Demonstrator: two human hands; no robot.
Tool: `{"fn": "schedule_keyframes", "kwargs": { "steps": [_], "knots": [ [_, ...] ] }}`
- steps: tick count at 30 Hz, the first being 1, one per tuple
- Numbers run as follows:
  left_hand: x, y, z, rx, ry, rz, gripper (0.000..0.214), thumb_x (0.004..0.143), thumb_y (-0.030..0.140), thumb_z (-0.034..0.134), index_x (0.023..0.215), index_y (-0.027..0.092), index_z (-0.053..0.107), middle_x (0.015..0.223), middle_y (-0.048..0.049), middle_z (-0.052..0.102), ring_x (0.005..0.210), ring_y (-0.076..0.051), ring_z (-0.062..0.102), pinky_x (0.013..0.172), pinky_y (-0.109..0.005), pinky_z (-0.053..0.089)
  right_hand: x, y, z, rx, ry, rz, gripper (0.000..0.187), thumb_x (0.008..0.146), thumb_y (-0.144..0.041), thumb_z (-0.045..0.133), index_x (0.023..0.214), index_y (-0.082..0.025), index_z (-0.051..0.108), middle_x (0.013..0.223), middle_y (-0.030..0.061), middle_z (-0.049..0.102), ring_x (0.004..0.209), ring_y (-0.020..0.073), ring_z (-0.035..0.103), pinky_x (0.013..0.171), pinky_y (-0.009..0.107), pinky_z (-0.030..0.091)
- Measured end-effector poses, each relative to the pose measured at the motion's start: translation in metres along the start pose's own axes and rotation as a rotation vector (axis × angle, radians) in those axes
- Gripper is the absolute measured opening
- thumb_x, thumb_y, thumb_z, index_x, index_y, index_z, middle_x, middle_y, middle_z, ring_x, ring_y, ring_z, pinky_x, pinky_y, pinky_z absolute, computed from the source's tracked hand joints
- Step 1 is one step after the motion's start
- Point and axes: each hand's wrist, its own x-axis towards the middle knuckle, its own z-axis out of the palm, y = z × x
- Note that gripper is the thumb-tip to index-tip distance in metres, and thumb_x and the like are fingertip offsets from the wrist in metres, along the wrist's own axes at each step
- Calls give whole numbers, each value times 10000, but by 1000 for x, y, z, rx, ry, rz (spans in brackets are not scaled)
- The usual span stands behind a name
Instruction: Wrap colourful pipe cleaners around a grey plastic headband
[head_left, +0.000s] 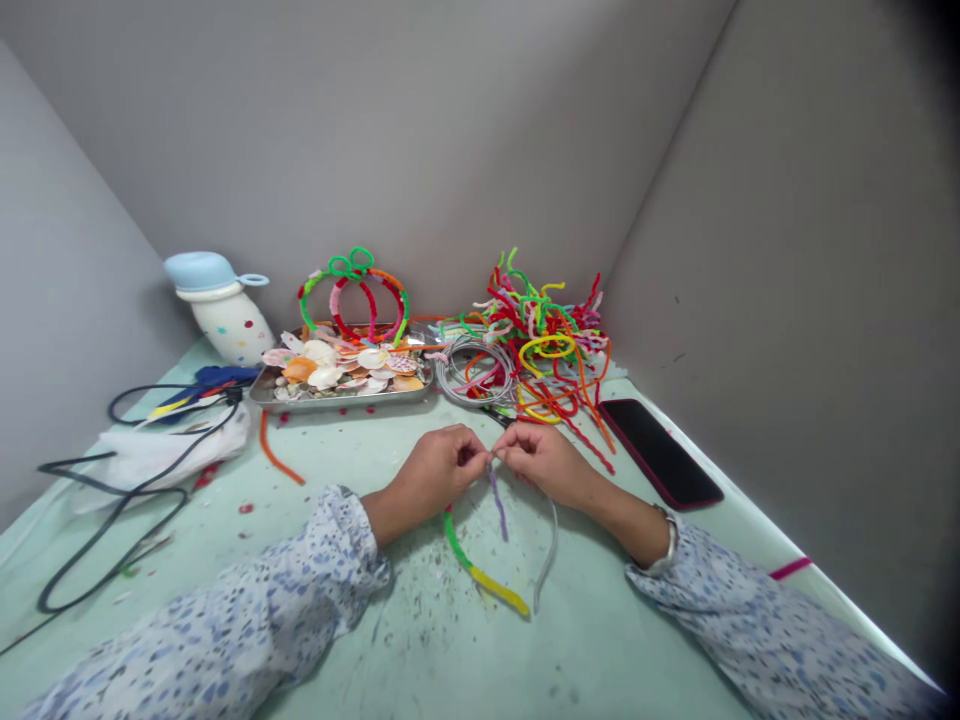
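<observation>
My left hand point(439, 468) and my right hand point(551, 465) meet fingertip to fingertip above the table, both closed in a pinch. Between them hangs a short purple pipe cleaner point(499, 507), its upper end at the fingertips. Below my left hand curves a length covered in green and yellow pipe cleaner point(489, 582), its upper part hidden by the fingers. A bare grey wire point(551, 550) bends down from under my right hand. Whether these lengths join inside the fingers is hidden.
Behind my hands stand a metal tray point(337, 403) of shells, pipe-cleaner rings point(354, 290), a wire coil point(475, 372) and a pipe-cleaner heap point(547, 330). A phone point(661, 453) lies right. To the left are a bottle point(225, 310), a black cable point(124, 490) and a plastic bag point(180, 455).
</observation>
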Motion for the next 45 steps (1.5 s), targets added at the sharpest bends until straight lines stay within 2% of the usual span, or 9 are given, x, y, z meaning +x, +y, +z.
{"fn": "schedule_keyframes", "kwargs": {
  "steps": [11,20,33,37,41,45],
  "knots": [
    [-1,2,-3,174,-19,121,174,825,269,510,740,158,613,742,-34,607,662,-130,516,608,-231,354,0,-2,-1,-13,8,4,111,732,-295,582,713,-185,583,459,-75,448,404,81,379,410,204,282],
    [-2,0,-3,75,4,86,183,826,286,515,770,156,631,725,-23,615,658,-130,524,600,-229,371,1,-1,-1,-5,11,1,103,734,-278,577,715,-176,578,474,-74,455,404,77,377,407,203,284],
    [-2,3,-1,290,25,184,114,808,204,511,755,156,599,749,-28,599,657,-125,525,603,-231,371,1,-2,0,-28,8,-3,94,750,-269,564,733,-180,590,461,-80,451,399,78,387,409,201,290],
    [-2,3,-1,167,51,142,138,813,240,517,744,160,606,736,-28,602,665,-129,533,609,-231,379,1,-4,-2,-29,31,-6,102,749,-269,565,726,-174,594,461,-76,451,400,76,386,417,206,299],
    [-2,4,-1,-151,1,-60,241,853,356,469,813,164,609,615,9,569,530,-111,519,531,-221,384,1,-5,-4,-2,83,2,95,740,-249,557,726,-164,597,462,-70,447,408,79,396,417,209,307],
    [-1,3,1,-316,-3,-176,197,823,342,504,795,163,580,537,39,515,473,-104,493,475,-209,369,2,-3,-4,44,105,24,77,734,-233,564,725,-162,592,446,-70,442,395,76,389,404,202,292]
  ]
}}
